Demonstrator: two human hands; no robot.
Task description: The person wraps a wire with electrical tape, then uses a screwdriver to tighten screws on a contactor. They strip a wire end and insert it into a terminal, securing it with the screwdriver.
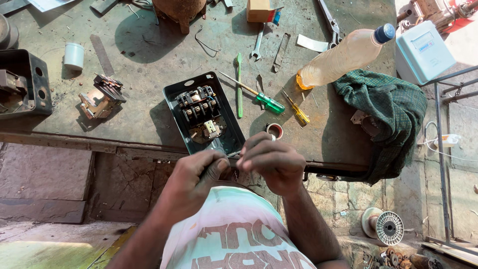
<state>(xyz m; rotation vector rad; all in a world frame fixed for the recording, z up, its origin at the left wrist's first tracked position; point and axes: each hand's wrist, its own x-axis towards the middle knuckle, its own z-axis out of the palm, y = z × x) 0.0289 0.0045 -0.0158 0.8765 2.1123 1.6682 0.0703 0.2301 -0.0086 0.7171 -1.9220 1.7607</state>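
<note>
Fingers of both hands, left (199, 172) and right (271, 159), pinch a small metal part (234, 155) between them at the bench's (149, 89) near edge, just beside the open switch box (204, 112).

The workbench (149, 104) is a worn, grey-green metal surface with stains and a rusty front edge. On it lie an open black switch box (204, 113), a green-handled screwdriver (259, 97) and a yellow-handled screwdriver (297, 110), a roll of tape (274, 130) and a white cup (74, 55). A plastic bottle (343, 57) lies on its side near a green checked cloth (393, 112), which hangs over the right edge.
</note>
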